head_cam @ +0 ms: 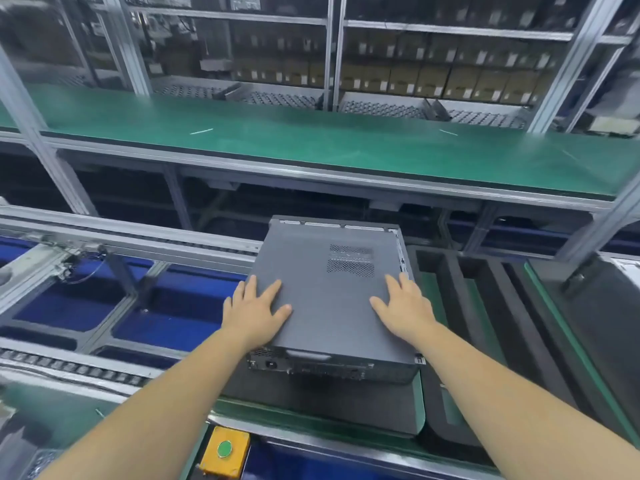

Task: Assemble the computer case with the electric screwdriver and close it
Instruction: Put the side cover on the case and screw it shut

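Note:
A dark grey computer case [329, 299] lies flat in the middle of the view, its side panel on top with a perforated vent patch toward the far right. Its rear face with ports and a power socket points toward me. My left hand [254, 308] presses flat on the panel's near left part, fingers straight and spread. My right hand [401, 308] presses flat on the near right part in the same way. The case rests on a dark pallet [332, 407] with a green edge. No electric screwdriver is in view.
A second dark pallet [485, 341] with long slots sits to the right. A yellow box with a green button [225, 452] is at the near edge. Roller rails [104, 233] and blue trays [69, 306] lie left. A green shelf [311, 140] runs across behind.

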`<state>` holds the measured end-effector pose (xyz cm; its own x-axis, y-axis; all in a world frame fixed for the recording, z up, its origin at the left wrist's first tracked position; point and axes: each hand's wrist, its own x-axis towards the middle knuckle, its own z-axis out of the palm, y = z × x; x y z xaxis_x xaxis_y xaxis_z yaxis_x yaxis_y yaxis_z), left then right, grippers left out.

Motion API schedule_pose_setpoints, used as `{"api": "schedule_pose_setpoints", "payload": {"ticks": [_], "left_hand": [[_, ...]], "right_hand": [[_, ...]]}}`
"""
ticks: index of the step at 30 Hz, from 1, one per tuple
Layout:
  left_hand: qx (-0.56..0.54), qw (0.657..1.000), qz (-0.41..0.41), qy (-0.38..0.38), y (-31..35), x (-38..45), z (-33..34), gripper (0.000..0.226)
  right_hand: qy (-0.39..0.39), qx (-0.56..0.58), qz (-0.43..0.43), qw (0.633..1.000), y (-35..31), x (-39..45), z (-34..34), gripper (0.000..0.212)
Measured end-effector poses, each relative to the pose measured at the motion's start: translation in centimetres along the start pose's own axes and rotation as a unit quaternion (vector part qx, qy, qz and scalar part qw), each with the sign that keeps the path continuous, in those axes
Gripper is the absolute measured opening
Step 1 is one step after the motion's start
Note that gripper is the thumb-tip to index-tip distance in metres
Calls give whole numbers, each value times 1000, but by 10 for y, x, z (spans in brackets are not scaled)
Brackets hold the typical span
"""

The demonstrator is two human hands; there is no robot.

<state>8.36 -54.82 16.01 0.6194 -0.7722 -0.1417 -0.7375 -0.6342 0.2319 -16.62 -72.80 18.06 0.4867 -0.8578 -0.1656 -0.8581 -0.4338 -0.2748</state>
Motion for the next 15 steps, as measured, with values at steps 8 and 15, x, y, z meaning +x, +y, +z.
{"api": "schedule_pose_setpoints", "payload": {"ticks": [8,15], "left_hand": [[20,1000,1,-6,12,-7,12,77],[15,1000,1,16,38,-17,26,81]], "right_hand": [[-13,-21,13,1000,0,-10,16,64],[20,60,140,988,6,-17,12,73]]}}
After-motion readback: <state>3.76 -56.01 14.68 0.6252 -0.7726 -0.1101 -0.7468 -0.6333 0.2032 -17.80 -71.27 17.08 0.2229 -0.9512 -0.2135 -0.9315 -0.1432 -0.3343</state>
